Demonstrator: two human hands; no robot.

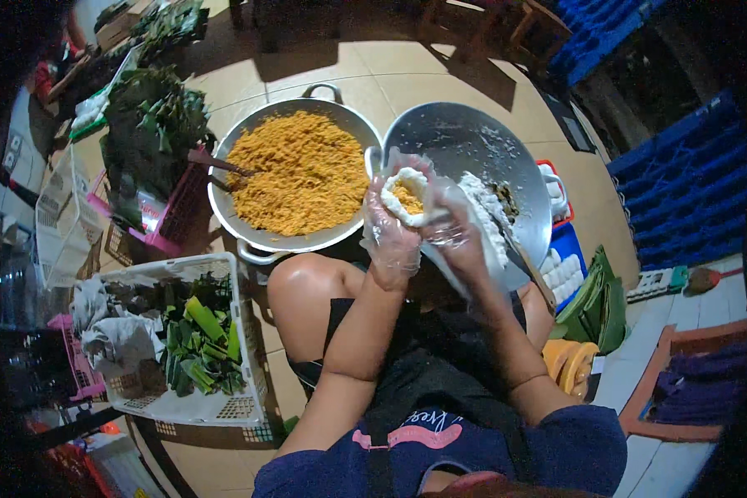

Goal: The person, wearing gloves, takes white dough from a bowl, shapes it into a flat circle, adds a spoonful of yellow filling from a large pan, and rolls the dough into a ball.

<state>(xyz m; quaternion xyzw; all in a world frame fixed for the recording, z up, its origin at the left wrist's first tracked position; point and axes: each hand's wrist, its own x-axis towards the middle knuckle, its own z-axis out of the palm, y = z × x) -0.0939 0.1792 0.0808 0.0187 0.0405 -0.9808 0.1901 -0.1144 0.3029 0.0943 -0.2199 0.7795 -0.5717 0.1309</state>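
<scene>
Both of my hands wear clear plastic gloves. Between them they hold a hollowed lump of white rice [416, 178] with orange shredded filling [407, 197] inside. My left hand [389, 228] cups it from the left, fingers bent around its side. From the right, my right hand [450, 217] presses against its wall with fingers curled. The lump is held above the place where two wide metal pans meet. On the left, one pan [224, 207] is heaped with orange shredded filling. The other pan [423, 124], on the right, contains loose white rice [479, 207] and a wooden spatula [527, 267].
A white plastic basket [253, 365] of cut green leaves and cloth stands at lower left. Stacked banana leaves [153, 124] rise behind a pink basket [174, 217]. On the right are white rolls [562, 274] on a blue tray and folded leaves [599, 307].
</scene>
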